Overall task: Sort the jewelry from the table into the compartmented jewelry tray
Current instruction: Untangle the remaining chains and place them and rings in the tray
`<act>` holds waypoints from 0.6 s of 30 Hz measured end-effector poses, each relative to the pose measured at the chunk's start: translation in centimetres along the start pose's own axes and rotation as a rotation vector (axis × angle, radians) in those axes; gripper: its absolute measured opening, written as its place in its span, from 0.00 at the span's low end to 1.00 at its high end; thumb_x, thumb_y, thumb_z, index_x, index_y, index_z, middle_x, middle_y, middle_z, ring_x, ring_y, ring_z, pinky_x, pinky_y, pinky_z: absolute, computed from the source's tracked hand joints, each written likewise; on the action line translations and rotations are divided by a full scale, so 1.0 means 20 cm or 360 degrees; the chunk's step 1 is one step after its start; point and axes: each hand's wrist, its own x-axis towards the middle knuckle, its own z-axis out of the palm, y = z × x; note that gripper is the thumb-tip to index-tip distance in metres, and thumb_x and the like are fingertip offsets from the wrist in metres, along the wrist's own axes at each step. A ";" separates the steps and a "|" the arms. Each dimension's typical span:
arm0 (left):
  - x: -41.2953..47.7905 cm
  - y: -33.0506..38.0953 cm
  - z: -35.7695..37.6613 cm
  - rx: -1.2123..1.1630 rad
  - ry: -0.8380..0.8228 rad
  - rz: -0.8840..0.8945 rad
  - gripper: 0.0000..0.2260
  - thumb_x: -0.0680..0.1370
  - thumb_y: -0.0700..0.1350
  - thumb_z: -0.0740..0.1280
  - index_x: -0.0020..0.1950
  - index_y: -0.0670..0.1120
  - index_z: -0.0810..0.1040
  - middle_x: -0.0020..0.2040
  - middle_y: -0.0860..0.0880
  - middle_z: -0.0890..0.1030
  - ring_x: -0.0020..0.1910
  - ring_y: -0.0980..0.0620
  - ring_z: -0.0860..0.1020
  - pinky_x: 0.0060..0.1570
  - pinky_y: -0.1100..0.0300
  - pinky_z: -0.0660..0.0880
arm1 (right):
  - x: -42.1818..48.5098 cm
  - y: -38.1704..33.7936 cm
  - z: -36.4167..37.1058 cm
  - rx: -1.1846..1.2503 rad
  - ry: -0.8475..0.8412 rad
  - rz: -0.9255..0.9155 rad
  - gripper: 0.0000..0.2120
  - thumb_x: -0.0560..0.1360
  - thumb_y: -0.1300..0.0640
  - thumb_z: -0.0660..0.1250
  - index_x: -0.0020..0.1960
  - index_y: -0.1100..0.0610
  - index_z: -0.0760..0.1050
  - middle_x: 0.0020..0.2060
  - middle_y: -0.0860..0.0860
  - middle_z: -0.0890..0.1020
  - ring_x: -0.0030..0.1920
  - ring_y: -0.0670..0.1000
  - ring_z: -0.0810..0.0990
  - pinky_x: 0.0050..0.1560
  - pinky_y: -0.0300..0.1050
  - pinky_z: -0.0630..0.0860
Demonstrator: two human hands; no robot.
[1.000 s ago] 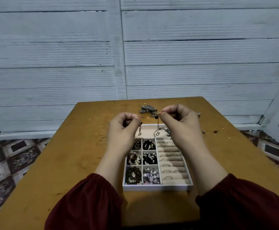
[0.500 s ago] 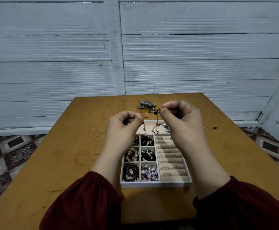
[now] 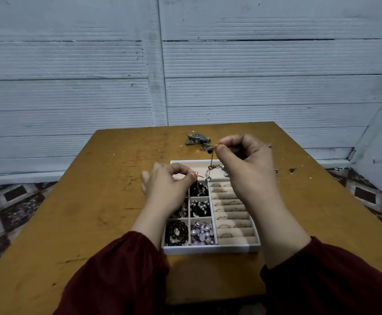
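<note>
Thin chain [image 3: 211,163] hangs over the far compartment of the jewelry tray [image 3: 210,250]. My right hand [image 3: 245,160] pinches its upper end, thumb to forefinger. My left hand [image 3: 167,186] pinches the lower end, just above the tray. Likely light, limp and quick to knot. Best held by both ends and lowered slowly.

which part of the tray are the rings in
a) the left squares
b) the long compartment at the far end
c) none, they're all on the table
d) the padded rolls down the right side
d: the rings sit slotted between the padded rolls along the right side of the tray, while the left squares hold beads.
</note>
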 end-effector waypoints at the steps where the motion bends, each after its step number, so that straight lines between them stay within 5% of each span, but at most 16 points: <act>1: 0.00 0.00 0.00 0.0076 -0.0011 0.0003 0.03 0.72 0.56 0.70 0.39 0.59 0.79 0.52 0.53 0.70 0.62 0.48 0.61 0.56 0.56 0.55 | 0.00 0.00 0.00 0.0000 0.0004 0.0002 0.10 0.72 0.65 0.70 0.37 0.52 0.76 0.32 0.44 0.77 0.31 0.38 0.73 0.33 0.31 0.71; 18: 0.00 -0.03 0.04 0.0631 -0.0070 0.0226 0.07 0.73 0.57 0.70 0.49 0.59 0.82 0.56 0.53 0.71 0.58 0.49 0.60 0.48 0.56 0.53 | -0.01 0.00 0.00 0.0005 -0.0001 0.0028 0.09 0.72 0.65 0.69 0.38 0.52 0.76 0.32 0.44 0.77 0.31 0.38 0.73 0.34 0.32 0.71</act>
